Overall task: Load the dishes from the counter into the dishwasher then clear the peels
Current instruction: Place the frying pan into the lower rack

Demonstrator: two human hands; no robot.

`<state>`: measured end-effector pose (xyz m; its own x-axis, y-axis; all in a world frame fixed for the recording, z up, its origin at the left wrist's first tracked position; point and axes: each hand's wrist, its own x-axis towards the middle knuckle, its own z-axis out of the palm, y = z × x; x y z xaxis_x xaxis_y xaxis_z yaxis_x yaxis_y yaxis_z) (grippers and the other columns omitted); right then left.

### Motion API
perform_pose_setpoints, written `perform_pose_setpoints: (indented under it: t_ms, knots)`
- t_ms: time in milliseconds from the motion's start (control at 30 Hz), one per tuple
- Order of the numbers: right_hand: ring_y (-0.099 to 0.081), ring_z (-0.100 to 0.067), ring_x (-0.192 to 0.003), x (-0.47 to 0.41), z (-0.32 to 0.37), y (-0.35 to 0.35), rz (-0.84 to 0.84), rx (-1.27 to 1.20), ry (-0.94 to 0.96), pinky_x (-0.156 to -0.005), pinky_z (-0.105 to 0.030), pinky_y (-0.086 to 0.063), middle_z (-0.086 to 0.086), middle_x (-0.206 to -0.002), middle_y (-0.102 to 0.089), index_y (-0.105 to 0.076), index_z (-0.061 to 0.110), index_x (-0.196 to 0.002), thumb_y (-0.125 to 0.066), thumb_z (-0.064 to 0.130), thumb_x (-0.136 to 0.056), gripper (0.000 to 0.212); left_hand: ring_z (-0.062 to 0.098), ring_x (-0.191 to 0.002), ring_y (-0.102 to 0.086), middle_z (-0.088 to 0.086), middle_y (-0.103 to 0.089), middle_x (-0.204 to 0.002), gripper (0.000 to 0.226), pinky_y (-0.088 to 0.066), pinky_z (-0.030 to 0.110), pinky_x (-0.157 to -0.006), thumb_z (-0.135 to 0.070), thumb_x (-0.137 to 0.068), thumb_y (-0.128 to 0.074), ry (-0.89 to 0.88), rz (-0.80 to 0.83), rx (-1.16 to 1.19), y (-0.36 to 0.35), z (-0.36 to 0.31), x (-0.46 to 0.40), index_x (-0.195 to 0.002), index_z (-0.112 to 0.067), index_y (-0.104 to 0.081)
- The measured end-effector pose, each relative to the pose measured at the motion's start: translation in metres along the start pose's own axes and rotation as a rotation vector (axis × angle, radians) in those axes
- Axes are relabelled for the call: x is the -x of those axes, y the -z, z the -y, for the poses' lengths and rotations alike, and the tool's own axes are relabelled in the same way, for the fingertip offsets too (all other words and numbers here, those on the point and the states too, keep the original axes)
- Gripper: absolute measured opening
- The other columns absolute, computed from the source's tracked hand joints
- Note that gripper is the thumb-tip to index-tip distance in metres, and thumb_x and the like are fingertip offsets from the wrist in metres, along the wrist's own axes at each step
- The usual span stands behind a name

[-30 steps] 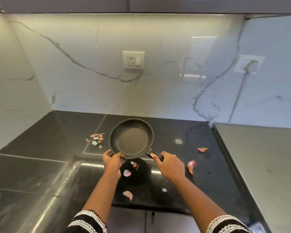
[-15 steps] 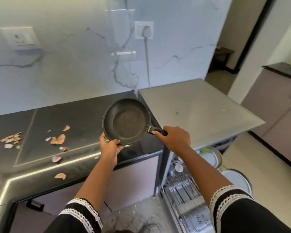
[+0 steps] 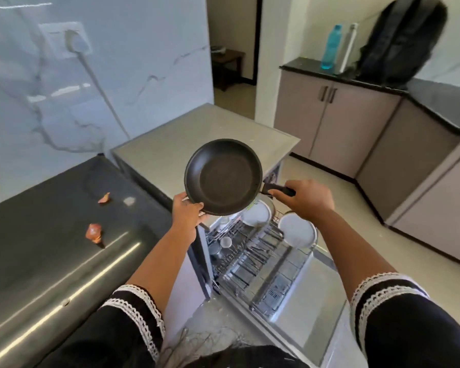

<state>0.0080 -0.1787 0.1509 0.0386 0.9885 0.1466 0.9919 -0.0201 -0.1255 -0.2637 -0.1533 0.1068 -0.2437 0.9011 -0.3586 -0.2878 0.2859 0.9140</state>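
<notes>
- Nearest, the pulled-out wire lower rack of the open dishwasher (image 3: 260,264) sits low and right of the counter; two round white plates (image 3: 296,233) stand on edge at its far end and a few small pieces lie at its left, with bare tines in the middle.
- On the glossy black stone counter (image 3: 51,248) at the left, reddish onion-like peels (image 3: 93,232) lie scattered, not yet cleared.
- The left hand (image 3: 186,212) grips the near-left rim of the round black non-stick frying pan (image 3: 223,176), fingers curled under and thumb over the edge, probably to steady its weight.
- The right hand (image 3: 307,199) is clenched round the pan's black handle (image 3: 278,189), which points right.
- The pan is held level in the air, above the far end of the rack and clear of the counter; it looks ready to be lowered and tilted into the tines.
- Beyond it lies the dishwasher's flat grey top (image 3: 197,144).
- Farther off: a white marble-pattern wall with a plugged socket at the left, and a doorway.
- Far right, mauve cabinets carry a black top with a blue bottle (image 3: 329,47) and a dark backpack (image 3: 401,41).
</notes>
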Motion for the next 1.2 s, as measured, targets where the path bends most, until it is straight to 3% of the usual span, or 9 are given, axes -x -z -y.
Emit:
perform_pose_setpoints:
  t_ms: [200,333,467,533,667,833,967,1200]
  knots:
    - [-0.056,-0.019,-0.065,0.044,-0.054,-0.003,-0.016,0.043,-0.180,-0.052,-0.024,-0.039,0.005,-0.067,-0.058,-0.055,0.031,-0.074,-0.040,0.078,-0.084,0.050,0.031,-0.096,-0.067,0.017,-0.058,-0.120,0.066,-0.059,0.037,-0.061,0.010,-0.090,-0.055,0.117,0.312,-0.250,-0.039,0.006,-0.006,-0.138,-0.031,-0.034]
    - [-0.056,-0.017,-0.060,0.072,-0.079,-0.012,-0.039,0.091,-0.265,-0.057,-0.030,-0.051,0.006,-0.062,-0.056,-0.057,0.031,-0.075,-0.033,0.082,-0.080,0.057,0.033,-0.098,-0.065,0.016,-0.055,-0.125,0.052,-0.057,0.038,-0.065,-0.001,-0.097,-0.051,0.217,0.458,-0.423,-0.060,0.018,-0.006,-0.139,-0.026,-0.034]
    - [-0.055,-0.018,-0.057,0.097,-0.098,-0.021,-0.049,0.169,-0.271,-0.050,-0.024,-0.043,0.004,-0.059,-0.055,-0.059,0.030,-0.077,-0.027,0.081,-0.079,0.061,0.030,-0.097,-0.063,0.015,-0.060,-0.120,0.037,-0.057,0.044,-0.079,-0.027,-0.101,-0.048,0.330,0.555,-0.563,-0.077,0.036,-0.014,-0.136,-0.016,-0.042]
    - [-0.055,-0.018,-0.055,0.107,-0.107,-0.028,-0.030,0.244,-0.262,-0.047,-0.022,-0.037,0.004,-0.058,-0.054,-0.062,0.031,-0.081,-0.030,0.079,-0.082,0.058,0.031,-0.095,-0.063,0.014,-0.061,-0.108,0.047,-0.056,0.044,-0.083,-0.045,-0.100,-0.044,0.384,0.577,-0.607,-0.085,0.050,-0.017,-0.134,-0.013,-0.045]
    - [-0.053,-0.017,-0.054,0.118,-0.123,-0.060,0.007,0.349,-0.243,-0.046,-0.021,-0.033,0.005,-0.059,-0.054,-0.061,0.032,-0.089,-0.029,0.077,-0.084,0.055,0.036,-0.105,-0.061,0.025,-0.056,-0.128,0.078,-0.054,0.043,-0.087,-0.071,-0.092,-0.028,0.430,0.643,-0.636,-0.095,0.096,-0.029,-0.141,-0.011,-0.041]
    - [-0.053,-0.015,-0.052,0.118,-0.142,-0.127,0.026,0.393,-0.222,-0.047,-0.022,-0.041,0.008,-0.060,-0.054,-0.060,0.031,-0.093,-0.026,0.075,-0.087,0.057,0.043,-0.119,-0.053,0.031,-0.048,-0.135,0.085,-0.048,0.048,-0.098,-0.075,-0.088,-0.018,0.468,0.616,-0.588,-0.108,0.162,-0.056,-0.146,-0.015,-0.034]
    - [-0.052,-0.015,-0.051,0.117,-0.154,-0.199,-0.011,0.413,-0.193,-0.045,-0.020,-0.034,0.009,-0.062,-0.055,-0.058,0.030,-0.092,-0.023,0.072,-0.088,0.055,0.043,-0.127,-0.047,0.033,-0.044,-0.138,0.094,-0.042,0.050,-0.105,-0.081,-0.083,-0.017,0.496,0.622,-0.587,-0.109,0.223,-0.096,-0.149,-0.015,-0.030]
    - [-0.043,-0.022,-0.044,0.117,-0.167,-0.368,-0.133,0.349,-0.142,-0.046,-0.019,-0.021,0.004,-0.056,-0.056,-0.061,0.023,-0.079,-0.048,0.064,-0.088,0.044,0.045,-0.131,-0.041,0.034,-0.037,-0.143,0.101,-0.038,0.051,-0.106,-0.086,-0.078,-0.014,0.488,0.587,-0.547,-0.084,0.347,-0.175,-0.150,-0.016,-0.028]
